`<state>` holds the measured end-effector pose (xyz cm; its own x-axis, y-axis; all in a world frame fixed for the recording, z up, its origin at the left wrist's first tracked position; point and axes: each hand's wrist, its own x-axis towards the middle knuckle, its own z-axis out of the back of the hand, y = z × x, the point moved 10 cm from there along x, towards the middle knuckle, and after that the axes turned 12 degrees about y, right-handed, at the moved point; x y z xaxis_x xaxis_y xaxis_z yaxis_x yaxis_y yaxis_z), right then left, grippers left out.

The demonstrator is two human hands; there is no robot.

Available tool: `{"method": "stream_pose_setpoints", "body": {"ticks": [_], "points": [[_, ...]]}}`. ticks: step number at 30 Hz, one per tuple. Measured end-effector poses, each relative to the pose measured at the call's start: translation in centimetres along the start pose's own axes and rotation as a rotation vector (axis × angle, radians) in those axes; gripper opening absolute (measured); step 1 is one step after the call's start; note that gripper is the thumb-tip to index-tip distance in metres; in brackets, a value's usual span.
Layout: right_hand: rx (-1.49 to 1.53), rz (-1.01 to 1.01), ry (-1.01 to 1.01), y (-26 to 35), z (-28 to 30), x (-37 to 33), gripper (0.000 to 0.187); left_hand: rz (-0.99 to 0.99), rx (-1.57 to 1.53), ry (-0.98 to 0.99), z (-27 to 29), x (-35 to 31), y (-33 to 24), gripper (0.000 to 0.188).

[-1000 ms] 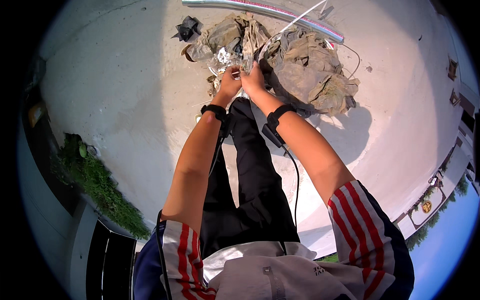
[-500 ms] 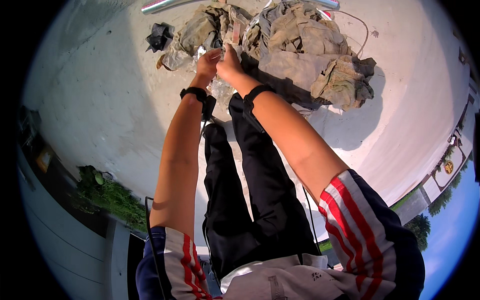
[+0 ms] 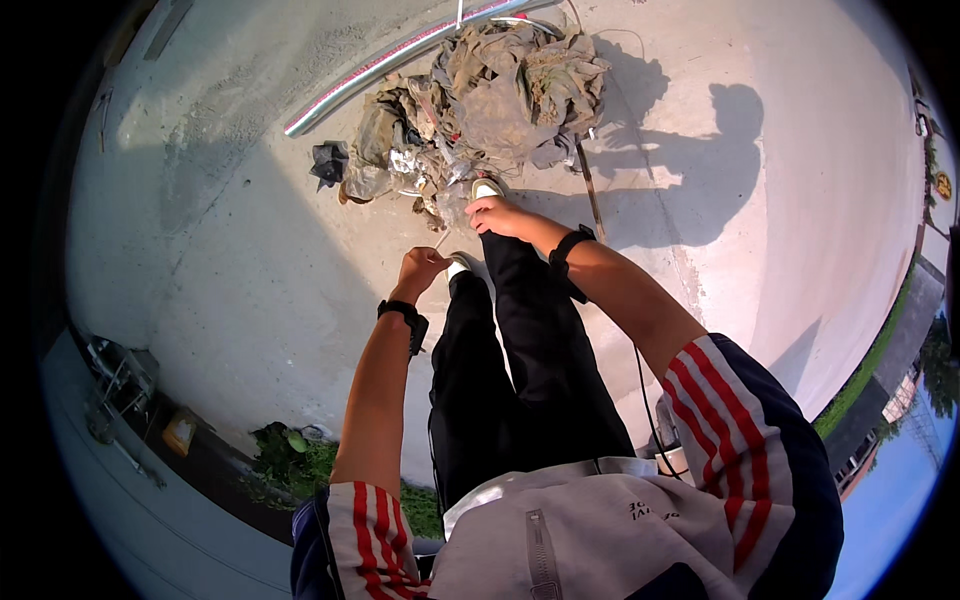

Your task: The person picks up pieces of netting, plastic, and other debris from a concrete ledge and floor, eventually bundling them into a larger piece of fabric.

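Away from the heap, my left hand (image 3: 422, 272) is closed in a pinch near my left shoe (image 3: 458, 265). A thin pale stick (image 3: 441, 240) pokes up from its fingertips. My right hand (image 3: 494, 215) hangs just below my right shoe (image 3: 486, 188), its fingers curled in; whatever they may hold is hidden. Just beyond the hands, crumpled clear plastic (image 3: 455, 203) and small scraps lie at the near edge of a heap of dirty brown cloth (image 3: 500, 95).
A long silvery tube with a red stripe (image 3: 385, 66) lies behind the heap. A black crumpled piece (image 3: 328, 163) rests at its left. On the right, a thin dark rod (image 3: 590, 190) lies on the concrete floor (image 3: 230, 260). Green plants (image 3: 295, 455) grow at lower left.
Both hands have drawn back from the heap and moved apart; earlier they were together at its near edge. The heap now appears smaller and farther off, with my shoes showing.
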<state>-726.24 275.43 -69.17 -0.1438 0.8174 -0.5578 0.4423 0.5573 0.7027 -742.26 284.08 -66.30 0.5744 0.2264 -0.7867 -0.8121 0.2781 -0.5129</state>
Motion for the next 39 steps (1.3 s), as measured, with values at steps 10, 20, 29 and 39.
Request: {"method": "stream_pose_setpoints", "body": {"ticks": [10,20,29,39], "points": [[0.378,-0.060,-0.981,-20.0,8.1,-23.1,0.023,0.042,0.498,0.220,7.2,-3.3,5.9,0.025],[0.952,-0.279,-1.002,-34.9,-3.6,-31.7,0.030,-0.170,0.731,0.243,13.1,7.3,-9.9,0.020],[0.983,0.011,-1.131,-27.6,5.7,-34.4,0.027,-0.201,0.979,0.157,15.2,13.6,-23.5,0.026],[1.037,-0.158,-0.724,-26.9,10.2,-34.4,0.029,-0.094,1.143,0.312,7.9,21.1,-33.9,0.028]]}}
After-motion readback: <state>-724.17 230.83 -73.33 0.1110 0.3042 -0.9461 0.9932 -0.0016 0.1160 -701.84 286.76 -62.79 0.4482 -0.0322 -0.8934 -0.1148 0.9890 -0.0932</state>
